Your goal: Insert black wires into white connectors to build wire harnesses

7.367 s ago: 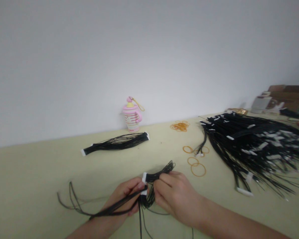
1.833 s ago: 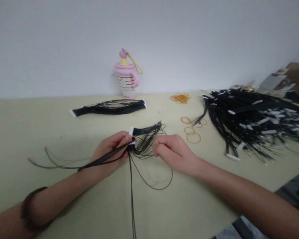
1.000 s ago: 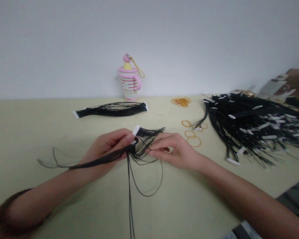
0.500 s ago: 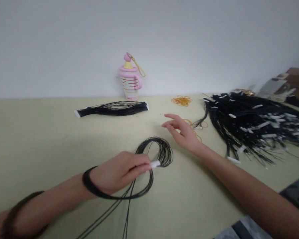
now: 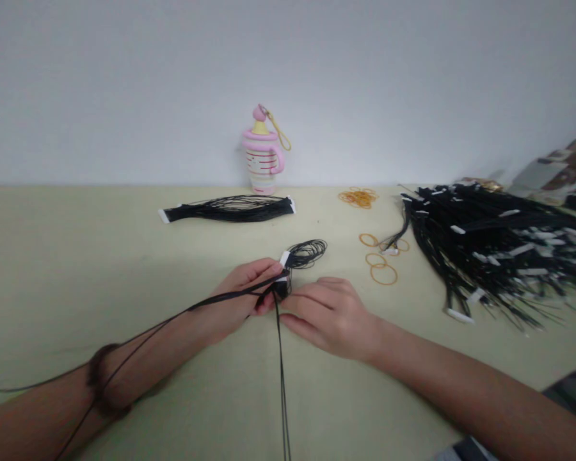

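Observation:
My left hand (image 5: 244,291) pinches a black wire harness (image 5: 308,254) near its white connector (image 5: 285,258). Thin wires loop out beyond the connector, while long strands run back over my left forearm and down toward the near side. Close against it, my right hand (image 5: 329,317) has its fingers curled and closed at the harness, by a dark folded part below the connector. What exactly the right fingertips grip is partly hidden. Both hands are above the table (image 5: 211,403).
Behind my hands lies a tied black wire bundle (image 5: 230,209). A pink-lidded cup (image 5: 263,160) stands by the wall. Loose rubber bands (image 5: 384,274) and a rubber band heap (image 5: 359,197) lie to the right, beside a large pile of wire harnesses (image 5: 484,224). Boxes (image 5: 557,173) are far right.
My right hand has come back from near the rubber bands to meet the left at the harness. The large wire loop around my left wrist has been drawn in, and the strands now trail over my forearm.

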Demonstrator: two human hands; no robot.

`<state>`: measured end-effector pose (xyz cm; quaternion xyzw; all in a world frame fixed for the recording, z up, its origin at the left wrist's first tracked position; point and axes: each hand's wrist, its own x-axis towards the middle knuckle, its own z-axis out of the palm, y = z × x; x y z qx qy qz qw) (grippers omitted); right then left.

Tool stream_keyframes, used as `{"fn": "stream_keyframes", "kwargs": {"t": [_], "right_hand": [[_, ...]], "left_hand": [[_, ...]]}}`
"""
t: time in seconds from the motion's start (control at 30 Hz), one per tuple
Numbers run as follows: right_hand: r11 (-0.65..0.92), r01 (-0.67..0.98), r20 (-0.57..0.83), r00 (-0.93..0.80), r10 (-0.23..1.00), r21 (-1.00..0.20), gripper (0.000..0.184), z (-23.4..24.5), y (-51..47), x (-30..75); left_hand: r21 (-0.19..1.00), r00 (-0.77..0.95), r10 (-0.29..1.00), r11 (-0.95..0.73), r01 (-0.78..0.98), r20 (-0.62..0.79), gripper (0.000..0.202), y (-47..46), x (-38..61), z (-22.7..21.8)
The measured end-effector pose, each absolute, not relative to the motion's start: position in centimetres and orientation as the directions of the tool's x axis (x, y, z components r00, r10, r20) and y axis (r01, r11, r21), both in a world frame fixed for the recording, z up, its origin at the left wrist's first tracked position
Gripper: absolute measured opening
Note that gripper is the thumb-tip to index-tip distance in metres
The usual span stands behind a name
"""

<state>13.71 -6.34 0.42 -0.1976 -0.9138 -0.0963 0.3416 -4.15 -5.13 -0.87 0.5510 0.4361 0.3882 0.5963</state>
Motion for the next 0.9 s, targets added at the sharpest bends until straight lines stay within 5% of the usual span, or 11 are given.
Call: {"fn": "stream_keyframes", "kwargs": {"t": [0.57, 0.67, 0.73, 0.83, 0.9], "right_hand": [[0.948, 0.319, 0.648, -0.719, 0.251, -0.014, 0.017, -0.6, -5.0, 14.0], [0.950, 0.262, 0.683, -0.663, 0.307, -0.172, 0.016, -0.1, -5.3, 13.7], [0.884, 0.224, 0.696, -0.549, 0.463, -0.410, 0.013, 0.7, -5.4, 13.7], [0.640, 0.054, 0.619, -0.199, 0.759, -0.767, 0.008, 2.7, -4.3, 15.0], [0.563, -0.117, 0.559, 0.062, 0.827, -0.818, 0.008, 4.0, -2.5, 17.0]], "left_hand": [[0.997, 0.328, 0.942, 0.080, -0.021, -0.068, 0.028, -5.5, -3.8, -1.1], [0.993, 0.325, 0.943, 0.097, -0.065, -0.071, 0.026, -5.6, -3.7, -1.0], [0.992, 0.313, 0.948, 0.096, -0.085, -0.065, 0.025, -5.7, -3.6, -0.8], [0.991, 0.293, 0.953, 0.103, -0.089, -0.073, 0.022, -5.9, -3.5, -0.5], [0.987, 0.283, 0.954, 0.127, -0.098, -0.094, 0.019, -5.9, -3.5, -0.4]]}}
